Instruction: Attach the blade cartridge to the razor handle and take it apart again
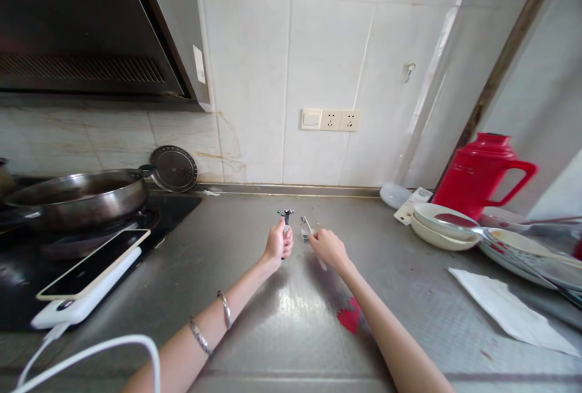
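My left hand [277, 241] is wrapped round the dark handle of a razor [287, 216], held upright with its T-shaped head above the fist. Just to the right, my right hand [328, 247] pinches a thin, pale toothbrush [306, 223]; its small head points away from me, and part of the handle shows below the fingers. A small clear piece of plastic [305, 236] is beside the right fingertips, its exact kind too small to tell. The two hands are apart, both over the steel counter [282, 332].
A pan [82, 202] sits on the black stove at left, near a phone [95, 264] on a white power bank with a cable. At right are a red thermos [477, 178], stacked bowls [443, 232] and a white napkin [504, 308]. A red patch [349, 315] lies by my right forearm.
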The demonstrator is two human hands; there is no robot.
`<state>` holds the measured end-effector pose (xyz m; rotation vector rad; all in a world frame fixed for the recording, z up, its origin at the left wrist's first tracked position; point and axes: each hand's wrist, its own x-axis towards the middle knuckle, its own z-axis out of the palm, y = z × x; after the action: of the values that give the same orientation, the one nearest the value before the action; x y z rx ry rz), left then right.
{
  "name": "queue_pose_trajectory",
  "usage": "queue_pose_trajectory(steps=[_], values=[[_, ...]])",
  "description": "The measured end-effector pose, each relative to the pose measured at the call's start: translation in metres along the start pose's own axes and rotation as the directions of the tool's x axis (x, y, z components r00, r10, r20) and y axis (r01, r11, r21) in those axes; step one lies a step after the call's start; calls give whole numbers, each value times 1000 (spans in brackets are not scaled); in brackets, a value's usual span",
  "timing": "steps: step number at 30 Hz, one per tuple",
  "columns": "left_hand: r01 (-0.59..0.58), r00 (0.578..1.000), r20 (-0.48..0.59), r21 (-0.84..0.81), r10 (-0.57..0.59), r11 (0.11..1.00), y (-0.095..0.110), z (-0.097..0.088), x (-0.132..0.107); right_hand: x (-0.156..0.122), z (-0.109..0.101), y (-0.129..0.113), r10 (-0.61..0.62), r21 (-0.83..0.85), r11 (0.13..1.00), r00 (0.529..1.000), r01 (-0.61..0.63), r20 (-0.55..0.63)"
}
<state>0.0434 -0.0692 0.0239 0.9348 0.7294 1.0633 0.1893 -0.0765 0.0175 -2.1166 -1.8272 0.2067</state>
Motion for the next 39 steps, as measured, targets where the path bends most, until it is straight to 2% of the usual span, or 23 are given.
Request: queue_pose_trajectory(steps=[3, 8, 20, 24, 28, 31, 35, 39], values=[[1, 1000, 1, -1, -1, 1000, -1, 1, -1, -8, 8, -10, -32, -80, 996, 997, 37, 65], [11, 1000, -4, -5, -11, 1000, -1, 2, -1, -13, 16, -17, -59, -121, 990, 990, 75, 125], [10, 1000, 4, 18, -10, 1000, -5, -2, 2, -17, 23, -19, -60, -174, 982, 996, 72, 69], [4, 1000, 16, 32, -5, 999, -8, -3, 3, -15, 16, -16, -63, -164, 984, 997, 70, 46], [-6, 998, 55, 43, 4, 999, -11, -5, 4, 4, -2, 0, -75, -123, 990, 997, 72, -22], [-4, 995, 104, 35, 0, 999, -13, -6, 4, 28, -10, 18, -174, -34, 985, 983, 172, -54], [-6, 990, 143, 23, 3, 1000, -14, -7, 2, 56, 1, 37, -345, 59, 935, 937, 349, -60], [-13, 989, 144, 22, 10, 1000, -15, -8, 1, 64, 19, 49, -430, 94, 896, 901, 433, -52]])
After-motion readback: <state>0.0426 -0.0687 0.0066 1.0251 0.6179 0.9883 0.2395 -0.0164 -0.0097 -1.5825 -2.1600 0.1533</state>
